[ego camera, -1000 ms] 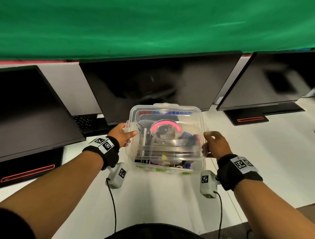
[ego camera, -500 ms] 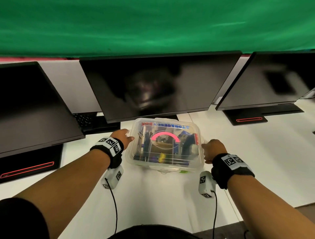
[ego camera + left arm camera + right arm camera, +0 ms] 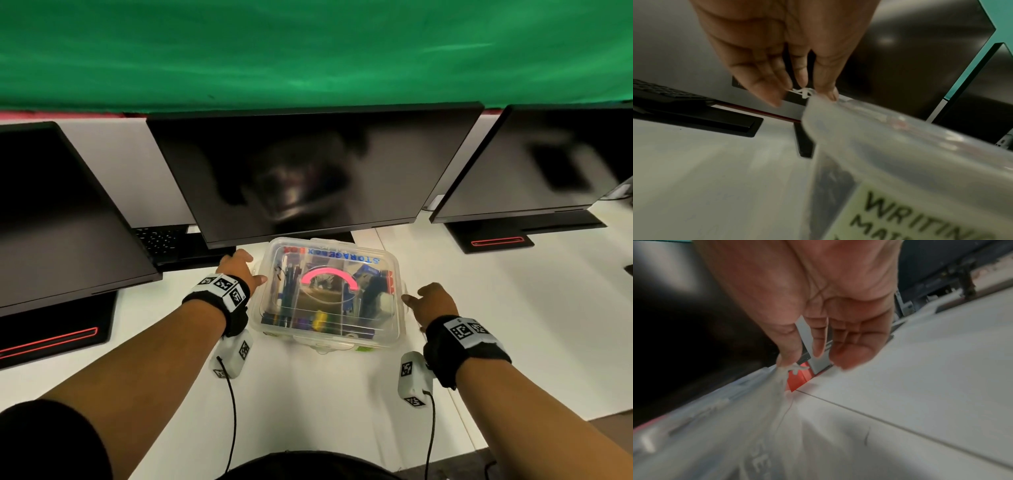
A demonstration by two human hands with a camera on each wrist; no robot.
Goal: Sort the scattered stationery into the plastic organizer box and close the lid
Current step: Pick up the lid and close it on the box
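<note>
The clear plastic organizer box (image 3: 394, 330) stands on the white table with its lid down, a pink handle (image 3: 329, 275) on top. Pens and small stationery show through the lid. My left hand (image 3: 251, 270) is at the box's left side, fingers relaxed and straight; in the left wrist view the left hand (image 3: 800, 81) has its thumb at the corner of the box (image 3: 890, 146). My right hand (image 3: 416, 298) is at the box's right side. In the right wrist view the right hand (image 3: 818, 350) hangs loosely curled, thumb touching the edge of the box (image 3: 735, 426).
Three dark monitors (image 3: 308, 171) stand close behind the box, on bases with red stripes (image 3: 496, 241). A black keyboard (image 3: 157, 240) lies at the back left. A green label (image 3: 910, 216) reading "WRITING" is on the box's wall. The table's front edge (image 3: 534, 431) is near me.
The box, held up tilted a second ago, has come down flat onto the table nearer the monitor. Both hands have loosened from its sides.
</note>
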